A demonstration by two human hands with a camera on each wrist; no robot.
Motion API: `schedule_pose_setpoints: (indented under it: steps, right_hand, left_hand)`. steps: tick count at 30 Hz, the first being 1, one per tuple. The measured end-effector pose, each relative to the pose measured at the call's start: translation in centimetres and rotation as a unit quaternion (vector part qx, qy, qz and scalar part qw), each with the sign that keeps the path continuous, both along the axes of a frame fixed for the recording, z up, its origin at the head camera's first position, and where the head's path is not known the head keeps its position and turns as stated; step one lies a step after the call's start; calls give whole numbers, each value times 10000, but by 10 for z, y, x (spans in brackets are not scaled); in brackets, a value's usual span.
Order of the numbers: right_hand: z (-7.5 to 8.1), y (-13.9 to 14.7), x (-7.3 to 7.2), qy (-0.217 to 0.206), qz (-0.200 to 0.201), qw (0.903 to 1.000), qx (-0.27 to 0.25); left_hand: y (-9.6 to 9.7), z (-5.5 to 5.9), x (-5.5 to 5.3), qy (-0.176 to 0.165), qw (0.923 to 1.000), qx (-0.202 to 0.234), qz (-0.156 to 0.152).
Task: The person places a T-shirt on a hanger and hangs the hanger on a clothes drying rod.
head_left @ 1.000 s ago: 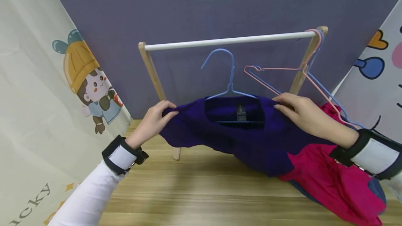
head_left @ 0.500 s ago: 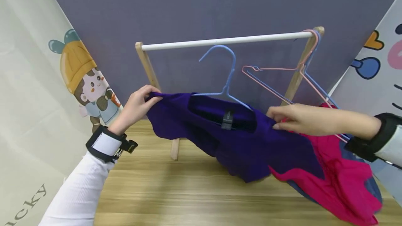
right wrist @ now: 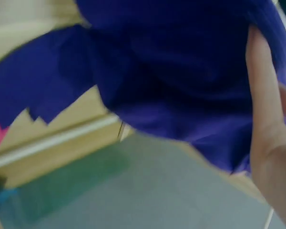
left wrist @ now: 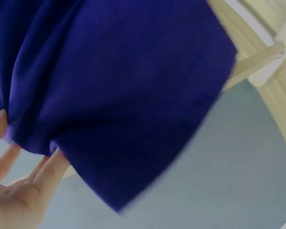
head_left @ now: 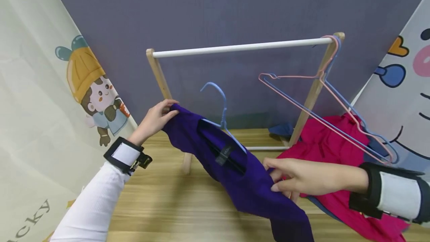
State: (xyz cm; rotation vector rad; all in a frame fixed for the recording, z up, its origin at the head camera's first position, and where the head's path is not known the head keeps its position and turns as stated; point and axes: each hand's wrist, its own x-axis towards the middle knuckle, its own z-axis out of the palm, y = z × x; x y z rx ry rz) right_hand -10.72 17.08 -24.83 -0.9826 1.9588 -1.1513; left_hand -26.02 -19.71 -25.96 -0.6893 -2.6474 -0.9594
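A dark purple shirt hangs at a slant between the two hands, its left shoulder higher than its right. The left hand pinches the left shoulder between thumb and fingers; cloth drapes past those fingers in the left wrist view. Lower down, the right hand grips the other shoulder, its thumb on the front of the fabric. A blue hanger sits inside the shirt, with its hook and upper arms sticking out of the neck opening beside a dark label. Its lower part is hidden by the cloth.
Behind the shirt stands a small clothes rack with a white rail and wooden legs. A pink hanger and another blue one hang at its right end. Pinkish-red clothing lies on the wooden table at right.
The right hand has moved down and left with its shoulder of the shirt, tilting it steeply. The hanger's hook has dropped away from the rail. The left hand still pinches its shoulder.
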Motion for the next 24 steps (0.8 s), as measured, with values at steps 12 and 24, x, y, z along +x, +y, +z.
schedule_pose_setpoints:
  steps: [12, 24]
  right_hand:
    - [5, -38, 0, -160, -396, 9956, -832]
    - [10, -104, -45, -69, -846, 9863, -1416]
  left_hand:
    - [-2, -25, 5, -633, 9979, -130, 34]
    - [-28, -45, 13, -727, 9937, -683, -506]
